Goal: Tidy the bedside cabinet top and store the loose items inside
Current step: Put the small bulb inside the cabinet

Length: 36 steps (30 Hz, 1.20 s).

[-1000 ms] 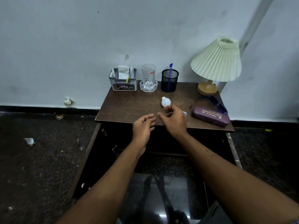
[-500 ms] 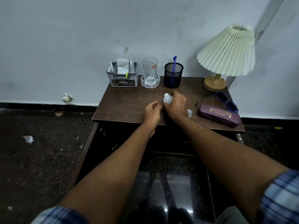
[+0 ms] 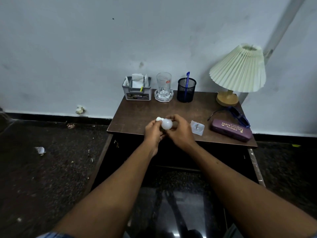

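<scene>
Over the front edge of the brown table (image 3: 137, 115), both the left hand (image 3: 153, 130) and the right hand (image 3: 180, 130) grip the white bulb (image 3: 166, 124) between them, its long axis running leftward, with the open cabinet directly below.

Both bare forearms reach forward and converge, wrists close together. The left hand (image 3: 153, 132) is curled, fingers pinched upward at its tip. The right hand (image 3: 180, 133) lies palm-down just beside it, fingers bent inward toward the left fingertips
</scene>
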Available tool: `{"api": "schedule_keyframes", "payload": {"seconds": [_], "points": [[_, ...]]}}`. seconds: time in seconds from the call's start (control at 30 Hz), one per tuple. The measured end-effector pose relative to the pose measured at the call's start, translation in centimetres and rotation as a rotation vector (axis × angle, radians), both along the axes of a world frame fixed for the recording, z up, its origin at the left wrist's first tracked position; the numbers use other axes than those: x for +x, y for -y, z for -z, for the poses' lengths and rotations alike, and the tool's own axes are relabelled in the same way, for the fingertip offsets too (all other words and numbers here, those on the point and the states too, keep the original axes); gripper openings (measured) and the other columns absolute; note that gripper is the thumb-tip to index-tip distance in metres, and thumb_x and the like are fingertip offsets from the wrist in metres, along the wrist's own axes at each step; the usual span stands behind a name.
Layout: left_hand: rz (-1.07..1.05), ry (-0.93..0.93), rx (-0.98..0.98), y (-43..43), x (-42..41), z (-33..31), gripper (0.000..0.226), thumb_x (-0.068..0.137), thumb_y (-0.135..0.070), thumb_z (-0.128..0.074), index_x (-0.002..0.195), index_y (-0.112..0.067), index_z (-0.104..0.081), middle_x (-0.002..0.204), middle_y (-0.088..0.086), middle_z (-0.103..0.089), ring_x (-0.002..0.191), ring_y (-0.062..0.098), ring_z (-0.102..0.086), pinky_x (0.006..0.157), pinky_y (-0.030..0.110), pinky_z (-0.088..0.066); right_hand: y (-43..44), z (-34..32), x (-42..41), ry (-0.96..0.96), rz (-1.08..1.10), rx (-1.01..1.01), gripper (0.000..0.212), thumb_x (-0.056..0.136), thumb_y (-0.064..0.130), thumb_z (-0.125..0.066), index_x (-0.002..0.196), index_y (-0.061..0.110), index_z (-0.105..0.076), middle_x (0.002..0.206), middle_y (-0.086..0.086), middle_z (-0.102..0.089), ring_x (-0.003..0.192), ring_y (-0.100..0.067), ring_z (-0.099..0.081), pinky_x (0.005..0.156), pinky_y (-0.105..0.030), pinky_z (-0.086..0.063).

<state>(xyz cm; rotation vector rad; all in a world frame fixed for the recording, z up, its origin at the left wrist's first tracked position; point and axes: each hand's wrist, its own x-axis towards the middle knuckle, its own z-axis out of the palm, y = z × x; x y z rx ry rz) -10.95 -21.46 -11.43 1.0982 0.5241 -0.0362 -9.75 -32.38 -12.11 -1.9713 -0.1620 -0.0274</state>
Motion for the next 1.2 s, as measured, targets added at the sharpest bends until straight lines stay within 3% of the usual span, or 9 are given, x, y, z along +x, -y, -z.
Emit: {"api": "schedule_keyframes", "payload": {"seconds": [0.1,0.23,0.4,0.53,0.67,0.8,0.97,1.1,1.2], "points": [[0.006,-0.019,0.033,-1.4,-2.3,0.3,0.015,0.101,-0.021,-0.054,0.111,-0.015,-0.064,0.107,0.016,-0.070,0.079,0.021,-0.069,0.065,0.027,-0.056,-0.5,0.1,-2.3,-0.022,-0.046,0.057,0.037,0.074,0.013,-0.081,0.107,0.023,-0.067,0.097,0.004,-0.075,0.086,-0.009,-0.073,0.078,-0.034,-0.062],[0.042,-0.111,0.055,-2.8,-5.7,2.2,0.021,0.100,-0.029,-0.057,0.109,-0.014,-0.068,0.106,0.015,-0.076,0.093,0.030,-0.073,0.076,0.035,-0.058,-0.8,1.4,-5.6,-0.038,-0.055,0.082,0.026,0.080,0.034,-0.082,0.101,0.027,-0.069,0.091,0.012,-0.073,0.075,0.001,-0.070,0.063,-0.012,-0.053],[0.052,-0.246,0.101,-3.4,-8.1,4.7,0.027,0.100,-0.026,-0.058,0.117,-0.007,-0.067,0.110,0.018,-0.075,0.092,0.030,-0.074,0.078,0.037,-0.060,-0.6,5.0,-8.2,-0.178,-0.081,0.064,0.029,0.084,0.030,-0.080,0.110,0.024,-0.068,0.100,0.008,-0.070,0.086,-0.015,-0.072,0.077,-0.042,-0.063],[0.047,-0.261,0.161,-3.5,-7.8,5.8,0.026,0.097,-0.017,-0.063,0.118,-0.001,-0.068,0.115,0.019,-0.073,0.099,0.030,-0.073,0.084,0.036,-0.059,-0.4,7.1,-8.4,-0.249,-0.045,0.116,0.024,0.087,0.020,-0.077,0.109,0.022,-0.068,0.106,-0.001,-0.071,0.099,-0.022,-0.071,0.084,-0.052,-0.060],[0.011,-0.265,0.207,-4.2,-6.6,7.5,0.012,0.096,-0.009,-0.062,0.104,-0.007,-0.071,0.114,0.019,-0.072,0.095,0.028,-0.072,0.075,0.030,-0.059,-0.8,8.7,-7.5,-0.299,-0.037,0.109,0.018,0.092,0.019,-0.072,0.110,0.018,-0.069,0.107,-0.005,-0.071,0.102,-0.024,-0.070,0.087,-0.053,-0.059],[-0.005,-0.267,0.179,-4.9,-5.1,9.4,0.013,0.096,-0.006,-0.061,0.106,-0.004,-0.070,0.115,0.023,-0.071,0.081,0.023,-0.069,0.072,0.028,-0.058,-1.7,10.2,-6.3,-0.273,-0.048,0.071,0.034,0.080,0.019,-0.084,0.111,0.014,-0.070,0.106,-0.003,-0.072,0.103,-0.021,-0.070,0.087,-0.043,-0.059],[-0.056,-0.260,0.151,-5.0,-3.0,11.3,0.018,0.098,0.000,-0.056,0.112,-0.002,-0.067,0.101,0.015,-0.070,0.083,0.020,-0.070,0.069,0.023,-0.059,-3.0,12.6,-3.6,-0.366,0.029,0.090,0.033,0.080,0.020,-0.085,0.108,0.012,-0.068,0.103,-0.006,-0.071,0.101,-0.025,-0.070,0.086,-0.053,-0.059],[-0.070,-0.261,0.118,-4.8,-1.2,12.6,0.017,0.095,0.000,-0.058,0.081,-0.010,-0.060,0.087,0.014,-0.067,0.077,0.019,-0.066,0.068,0.025,-0.055,-4.4,14.4,-1.1,-0.397,0.132,0.070,0.037,0.079,0.018,-0.085,0.108,0.002,-0.071,0.106,-0.014,-0.075,0.102,-0.031,-0.072,0.092,-0.051,-0.057],[-0.079,-0.295,0.116,-4.9,0.0,13.6,0.025,0.096,-0.004,-0.054,0.074,-0.015,-0.053,0.082,0.013,-0.058,0.073,0.020,-0.055,0.065,0.029,-0.044,-5.8,15.7,0.7,-0.459,0.183,0.066,0.040,0.080,0.024,-0.084,0.111,0.001,-0.075,0.111,-0.017,-0.075,0.104,-0.026,-0.071,0.095,-0.042,-0.056]]}}
